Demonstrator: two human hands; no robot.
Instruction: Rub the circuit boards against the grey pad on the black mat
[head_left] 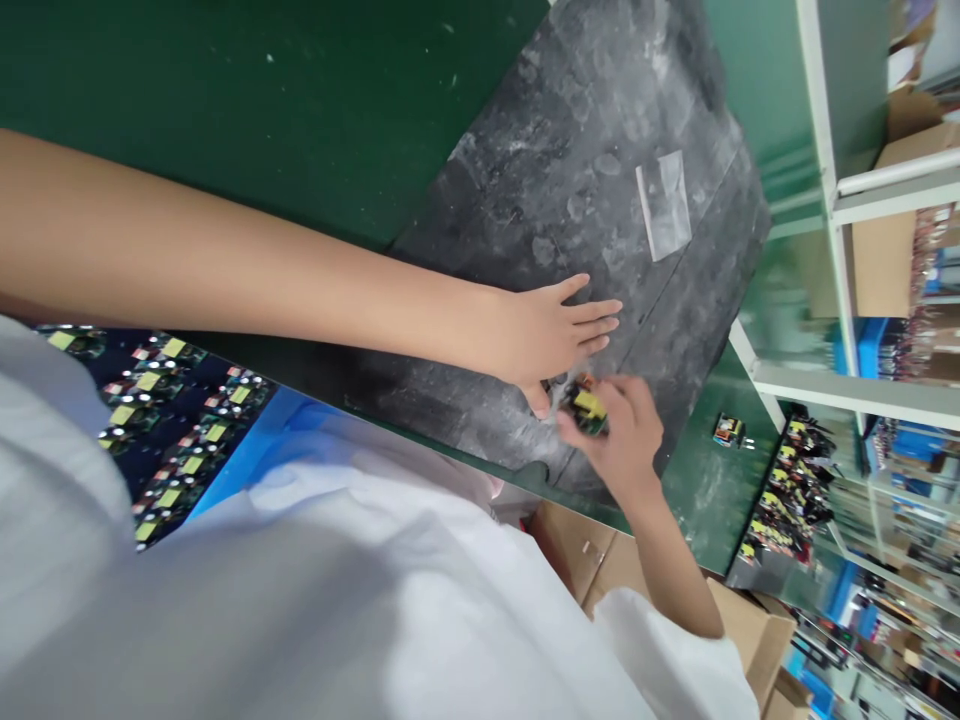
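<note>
My left hand (551,332) reaches in from the left, its fingers spread over the dark grey mat (510,200). Its thumb points down beside a small circuit board (587,408) with a yellow label; whether it touches the board is too blurred to tell. Coming from the lower right, my right hand (628,432) has its thumb and fingers closed around that board, just above the mat. A small clear plastic bag (664,207) lies on the mat beyond my hands.
Rows of similar boards lie in a blue tray (251,440) at the lower left. At the right, one board (729,431) rests on the green table (694,495), near a pile of boards (791,490). White rack bars (840,390) and cardboard boxes (574,550) stand around.
</note>
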